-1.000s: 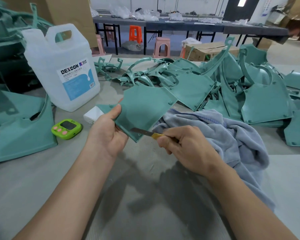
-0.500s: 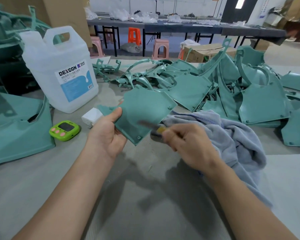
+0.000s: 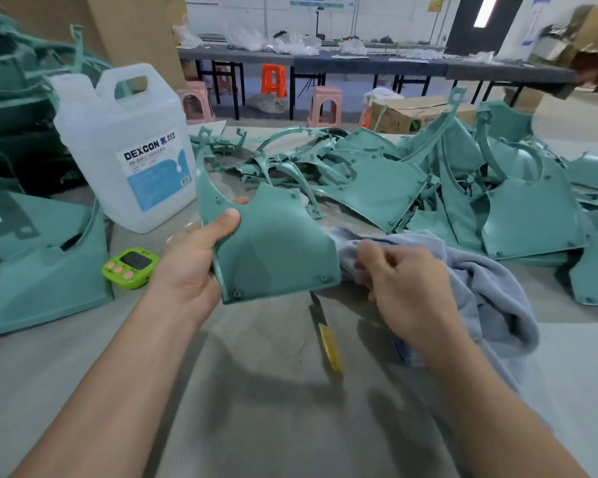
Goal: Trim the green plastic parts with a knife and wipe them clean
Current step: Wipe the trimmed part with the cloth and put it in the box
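green plastic part (image 3: 273,243) is being held up just above the worktop (image 3: 256,391) in the head view, the left hand (image 3: 190,267) gripping its left edge, thumb on the face. the knife (image 3: 325,329) is lying on the worktop below it, so wiping seems to be starting. the right hand (image 3: 404,281) is reaching onto the grey-blue cloth (image 3: 480,281), fingers curling; blur is hiding whether they are gripping it. next, i'd guess, it is calling for gathering a fold and rubbing the face.

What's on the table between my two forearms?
The yellow-handled knife, lying loose on the table below the green part your left hand holds; your right hand grips the towel. Head view shows it.
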A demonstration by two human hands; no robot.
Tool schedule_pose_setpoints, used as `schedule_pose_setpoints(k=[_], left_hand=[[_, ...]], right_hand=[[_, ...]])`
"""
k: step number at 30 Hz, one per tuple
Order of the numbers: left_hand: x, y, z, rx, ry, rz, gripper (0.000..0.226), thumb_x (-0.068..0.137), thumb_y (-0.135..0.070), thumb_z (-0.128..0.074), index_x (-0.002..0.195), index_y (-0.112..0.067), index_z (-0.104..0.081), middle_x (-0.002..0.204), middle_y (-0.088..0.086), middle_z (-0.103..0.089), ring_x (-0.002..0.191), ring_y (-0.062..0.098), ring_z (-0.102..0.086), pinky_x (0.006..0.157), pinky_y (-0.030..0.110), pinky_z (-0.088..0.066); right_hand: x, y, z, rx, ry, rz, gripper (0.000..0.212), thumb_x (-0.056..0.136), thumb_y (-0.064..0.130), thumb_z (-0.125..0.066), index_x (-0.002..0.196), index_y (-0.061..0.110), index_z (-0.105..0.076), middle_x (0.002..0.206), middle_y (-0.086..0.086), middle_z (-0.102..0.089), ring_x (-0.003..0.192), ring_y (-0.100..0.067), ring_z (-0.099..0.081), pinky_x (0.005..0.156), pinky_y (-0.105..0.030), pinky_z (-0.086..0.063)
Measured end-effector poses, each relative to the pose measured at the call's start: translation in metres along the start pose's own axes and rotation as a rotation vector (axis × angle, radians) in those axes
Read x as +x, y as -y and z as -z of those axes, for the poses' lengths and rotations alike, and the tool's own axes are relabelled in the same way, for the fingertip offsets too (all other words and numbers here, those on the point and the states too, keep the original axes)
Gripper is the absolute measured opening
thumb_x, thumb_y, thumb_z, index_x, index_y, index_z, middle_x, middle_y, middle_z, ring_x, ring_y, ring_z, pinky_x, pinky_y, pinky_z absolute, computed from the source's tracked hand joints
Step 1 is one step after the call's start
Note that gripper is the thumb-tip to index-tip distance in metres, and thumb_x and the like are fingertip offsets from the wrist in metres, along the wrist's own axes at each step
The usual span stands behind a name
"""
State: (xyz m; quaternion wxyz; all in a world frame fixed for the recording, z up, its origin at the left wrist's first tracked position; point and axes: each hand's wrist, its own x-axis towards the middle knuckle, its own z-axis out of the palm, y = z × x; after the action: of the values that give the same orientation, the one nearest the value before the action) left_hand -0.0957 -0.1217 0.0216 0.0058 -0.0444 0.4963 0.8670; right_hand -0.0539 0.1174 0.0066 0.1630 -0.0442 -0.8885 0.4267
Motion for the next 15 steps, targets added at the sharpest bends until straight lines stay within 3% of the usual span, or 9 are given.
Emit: schedule_pose_setpoints(k=[1, 3, 4, 6, 8, 9, 11, 13, 15], left_hand=[[-0.001, 0.001, 0.0, 0.067, 0.014, 0.021, 0.019, 0.094, -0.014, -0.062, 0.098, -0.016, -0.08, 0.104, 0.013, -0.077, 0.087, 0.024, -0.076, 0.066, 0.034, -0.061], [-0.003, 0.005, -0.001, 0.193, 0.071, 0.052, 0.017, 0.089, -0.015, -0.066, 0.096, -0.016, -0.082, 0.103, 0.016, -0.077, 0.086, 0.026, -0.076, 0.065, 0.034, -0.061], [-0.005, 0.007, -0.003, 0.235, 0.11, 0.074, 0.017, 0.085, -0.016, -0.068, 0.095, -0.016, -0.082, 0.103, 0.017, -0.077, 0.088, 0.028, -0.076, 0.067, 0.035, -0.062], [-0.009, 0.011, -0.01, 0.259, 0.173, 0.12, 0.022, 0.078, -0.019, -0.071, 0.096, -0.013, -0.082, 0.106, 0.019, -0.076, 0.092, 0.031, -0.075, 0.072, 0.04, -0.063], [-0.01, 0.013, -0.014, 0.242, 0.201, 0.134, 0.026, 0.075, -0.023, -0.071, 0.096, -0.01, -0.081, 0.109, 0.019, -0.075, 0.096, 0.031, -0.074, 0.079, 0.041, -0.063], [-0.009, 0.013, -0.014, 0.214, 0.219, 0.129, 0.027, 0.077, -0.026, -0.071, 0.097, -0.01, -0.081, 0.109, 0.017, -0.075, 0.098, 0.029, -0.074, 0.081, 0.039, -0.062], [-0.008, 0.011, -0.011, 0.054, 0.322, 0.128, 0.034, 0.081, -0.033, -0.069, 0.103, -0.01, -0.08, 0.108, 0.009, -0.074, 0.099, 0.025, -0.069, 0.085, 0.035, -0.06], [-0.01, 0.008, -0.008, -0.088, 0.453, 0.173, 0.058, 0.079, -0.037, -0.07, 0.127, -0.007, -0.066, 0.117, 0.012, -0.066, 0.109, 0.028, -0.062, 0.096, 0.043, -0.056], [-0.013, 0.013, -0.012, -0.02, 0.556, 0.155, 0.066, 0.079, -0.029, -0.073, 0.139, -0.006, -0.057, 0.131, 0.015, -0.063, 0.119, 0.032, -0.061, 0.102, 0.049, -0.052]], right_hand=[[0.002, 0.0, 0.0, 0.203, -0.016, -0.049, 0.056, 0.095, 0.058, -0.047, 0.078, 0.011, -0.072, 0.066, -0.008, -0.07, 0.056, -0.02, -0.061, 0.055, -0.039, -0.05], [0.002, 0.005, -0.003, 0.541, 0.151, -0.148, 0.042, 0.098, 0.049, -0.058, 0.084, 0.015, -0.078, 0.076, -0.007, -0.076, 0.06, -0.016, -0.063, 0.049, -0.028, -0.049], [-0.001, 0.007, -0.006, 0.544, 0.239, -0.136, 0.032, 0.094, 0.046, -0.063, 0.089, 0.019, -0.079, 0.082, -0.006, -0.078, 0.065, -0.015, -0.067, 0.053, -0.026, -0.053], [-0.006, 0.007, -0.013, 0.43, 0.299, -0.069, 0.029, 0.087, 0.04, -0.067, 0.1, 0.016, -0.076, 0.094, -0.013, -0.077, 0.085, -0.029, -0.075, 0.073, -0.044, -0.063], [-0.008, 0.01, -0.018, 0.436, 0.198, -0.05, 0.023, 0.091, 0.028, -0.068, 0.1, 0.007, -0.072, 0.099, -0.022, -0.073, 0.097, -0.043, -0.068, 0.082, -0.06, -0.057], [-0.008, 0.01, -0.018, 0.5, 0.121, -0.07, 0.012, 0.095, 0.021, -0.067, 0.097, 0.011, -0.074, 0.097, -0.018, -0.075, 0.096, -0.039, -0.07, 0.083, -0.059, -0.057], [-0.007, 0.013, -0.02, 0.645, -0.003, -0.161, 0.016, 0.099, 0.015, -0.064, 0.09, 0.019, -0.077, 0.093, -0.009, -0.078, 0.092, -0.027, -0.074, 0.086, -0.054, -0.059], [-0.005, 0.018, -0.022, 0.867, -0.049, -0.303, 0.023, 0.101, 0.017, -0.062, 0.086, 0.02, -0.08, 0.097, -0.009, -0.079, 0.099, -0.03, -0.073, 0.088, -0.061, -0.058], [-0.002, 0.024, -0.027, 1.012, -0.022, -0.445, 0.025, 0.103, 0.018, -0.06, 0.085, 0.012, -0.078, 0.102, -0.012, -0.078, 0.101, -0.035, -0.072, 0.086, -0.064, -0.058]])
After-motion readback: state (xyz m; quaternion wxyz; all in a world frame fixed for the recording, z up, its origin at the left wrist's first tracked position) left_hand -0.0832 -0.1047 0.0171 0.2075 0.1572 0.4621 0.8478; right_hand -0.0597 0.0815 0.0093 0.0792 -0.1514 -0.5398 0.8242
